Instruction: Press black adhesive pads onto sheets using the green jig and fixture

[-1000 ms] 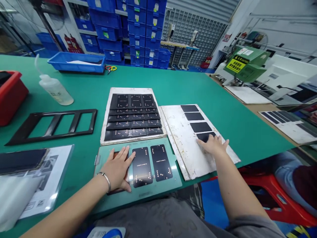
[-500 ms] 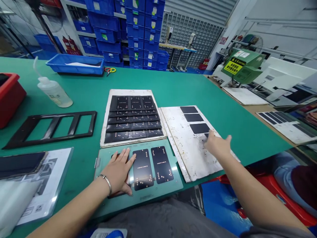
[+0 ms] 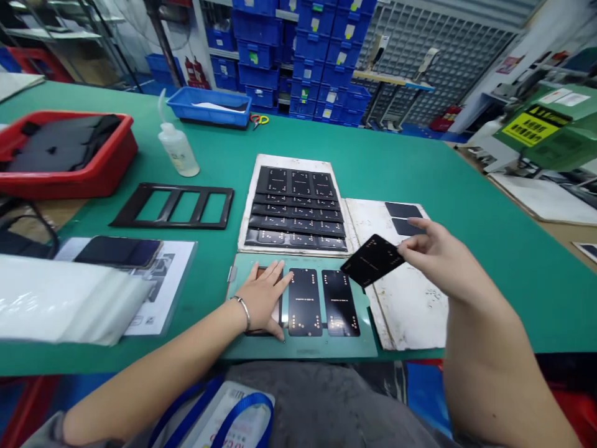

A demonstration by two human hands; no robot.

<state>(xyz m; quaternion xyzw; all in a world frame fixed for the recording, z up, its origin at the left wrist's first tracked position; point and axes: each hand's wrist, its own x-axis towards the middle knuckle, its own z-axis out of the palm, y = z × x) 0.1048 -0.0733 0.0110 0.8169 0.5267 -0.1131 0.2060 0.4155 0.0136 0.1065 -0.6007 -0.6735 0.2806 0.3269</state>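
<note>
Between the thumb and fingers of my right hand (image 3: 431,252) is a black rectangular panel (image 3: 372,260) with small copper-coloured dots, raised and tilted over the white board (image 3: 410,305). My left hand (image 3: 263,295) lies flat, fingers spread, on the left slot of the pale green plate (image 3: 303,345), covering most of that spot. Two similar black panels, a middle one (image 3: 305,305) and a right one (image 3: 341,305), lie in the plate. Behind it, overlapping black sheets (image 3: 298,214) with the same dotted pattern rest on another white board (image 3: 321,163). Two dark panels (image 3: 403,210) remain visible on the right board.
On the green table (image 3: 396,162) are a black three-window frame (image 3: 175,205), a squeeze bottle (image 3: 178,149), a red bin (image 3: 112,162) of dark pieces and a blue tray (image 3: 209,106). A phone (image 3: 119,251) and white plastic bags (image 3: 60,302) lie at left. A green machine (image 3: 541,127) stands right.
My right hand has lifted a black panel off the right board and brought it leftward toward the plate. My left hand stays on the plate. The camera view has turned left.
</note>
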